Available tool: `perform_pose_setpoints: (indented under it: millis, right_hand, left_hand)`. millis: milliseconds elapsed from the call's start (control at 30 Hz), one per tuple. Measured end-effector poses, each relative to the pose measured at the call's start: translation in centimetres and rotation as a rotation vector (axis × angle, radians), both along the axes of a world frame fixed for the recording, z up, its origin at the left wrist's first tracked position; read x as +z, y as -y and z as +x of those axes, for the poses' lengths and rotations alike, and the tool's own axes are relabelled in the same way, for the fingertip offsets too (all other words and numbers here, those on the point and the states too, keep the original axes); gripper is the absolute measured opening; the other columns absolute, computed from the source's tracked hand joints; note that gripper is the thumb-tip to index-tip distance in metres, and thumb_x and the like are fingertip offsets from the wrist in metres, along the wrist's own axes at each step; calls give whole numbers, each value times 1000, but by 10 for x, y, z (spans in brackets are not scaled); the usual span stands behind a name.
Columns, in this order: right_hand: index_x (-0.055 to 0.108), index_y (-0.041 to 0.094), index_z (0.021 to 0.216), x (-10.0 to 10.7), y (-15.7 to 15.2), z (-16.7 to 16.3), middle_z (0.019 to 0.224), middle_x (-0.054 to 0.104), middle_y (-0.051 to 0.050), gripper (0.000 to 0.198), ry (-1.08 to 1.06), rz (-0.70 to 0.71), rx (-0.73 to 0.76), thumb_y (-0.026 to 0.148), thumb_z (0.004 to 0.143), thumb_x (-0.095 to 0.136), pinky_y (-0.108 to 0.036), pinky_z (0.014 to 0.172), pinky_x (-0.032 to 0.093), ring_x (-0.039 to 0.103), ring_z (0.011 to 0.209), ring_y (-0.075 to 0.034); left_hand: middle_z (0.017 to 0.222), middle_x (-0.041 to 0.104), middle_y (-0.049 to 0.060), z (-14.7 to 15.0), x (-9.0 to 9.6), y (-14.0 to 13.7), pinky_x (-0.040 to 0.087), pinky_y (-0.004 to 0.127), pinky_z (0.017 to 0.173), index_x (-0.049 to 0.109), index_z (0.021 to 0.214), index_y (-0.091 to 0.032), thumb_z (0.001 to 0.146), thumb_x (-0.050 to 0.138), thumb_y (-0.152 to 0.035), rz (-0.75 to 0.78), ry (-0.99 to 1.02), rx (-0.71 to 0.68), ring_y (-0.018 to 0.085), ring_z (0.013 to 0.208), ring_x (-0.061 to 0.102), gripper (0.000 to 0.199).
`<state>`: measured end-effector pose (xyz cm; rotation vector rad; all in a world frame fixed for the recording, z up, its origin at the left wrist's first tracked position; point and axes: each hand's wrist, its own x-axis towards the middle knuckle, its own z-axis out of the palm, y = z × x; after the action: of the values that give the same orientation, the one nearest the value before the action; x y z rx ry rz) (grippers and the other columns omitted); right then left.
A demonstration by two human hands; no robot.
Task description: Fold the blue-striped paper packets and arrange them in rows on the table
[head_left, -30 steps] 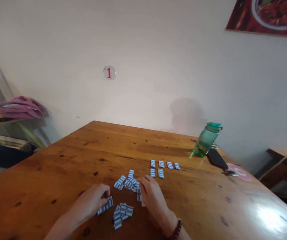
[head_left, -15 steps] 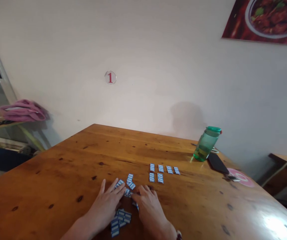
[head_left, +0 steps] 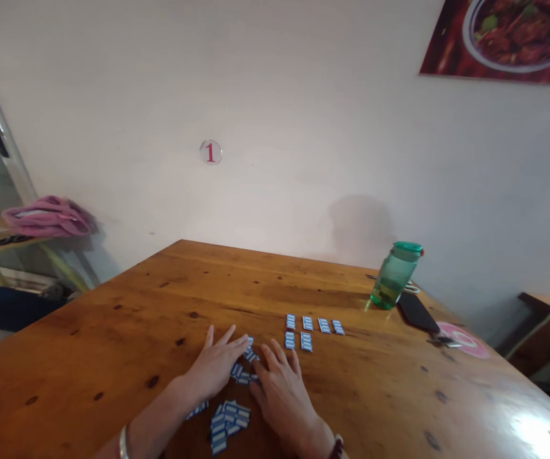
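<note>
Spreading its fingers palm down, the left hand (head_left: 212, 366) covers the left edge of loose blue-and-white cards (head_left: 243, 377), a posture that appears to corral them. An overlapping pile (head_left: 230, 421) lies nearer the wearer, between the forearms, presumably within easy reach of both. The right hand (head_left: 284, 392), fingers extended, borders the loose cards opposite; the hands are apart, and whether either grips a card cannot be told. Beyond, six similar pieces (head_left: 307, 324) form two rows, seemingly spaced for distinctness. A green bottle (head_left: 395, 277) stands farther right, apparently clear of the work.
</note>
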<state>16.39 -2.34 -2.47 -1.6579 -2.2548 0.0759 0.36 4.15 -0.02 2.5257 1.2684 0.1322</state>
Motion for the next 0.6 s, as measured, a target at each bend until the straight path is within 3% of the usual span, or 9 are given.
perform_pose_setpoints:
  millis: [67,133,233,400,600]
  right_hand:
    - [61,25,101,4,1,1,126,49,-7,23,-2,-6,-4,28,82,48,-52,98,18,30,124,-27]
    - [65,23,88,8,2,2,120,53,-7,19,-10,-3,-19,27,83,47,-51,98,18,33,121,-27]
    - [66,21,83,13,1,3,111,58,-7,18,-34,19,-54,23,83,48,-46,97,22,41,114,-25]
    - [63,21,83,17,-2,7,91,61,-5,22,-59,55,-99,15,85,42,-35,88,31,50,95,-20]
    - [60,21,78,17,-4,11,88,60,-4,23,-95,111,-120,14,86,40,-29,81,33,50,87,-18]
  left_hand:
    - [129,49,3,-3,2,0,2,61,98,51,117,-29,73,33,-5,11,34,43,26,127,28,53]
    - [118,58,6,-3,6,-1,17,54,98,59,106,-25,76,36,-12,38,64,101,26,118,41,40]
    - [97,65,10,3,11,-8,36,37,86,63,92,-17,75,39,-15,78,91,135,23,97,55,29]
    - [90,63,8,16,10,-25,39,28,77,61,85,-17,68,44,-10,83,52,78,20,88,55,25]
    - [85,60,6,23,5,-38,38,29,71,59,77,-20,59,48,-4,45,19,53,21,84,54,26]
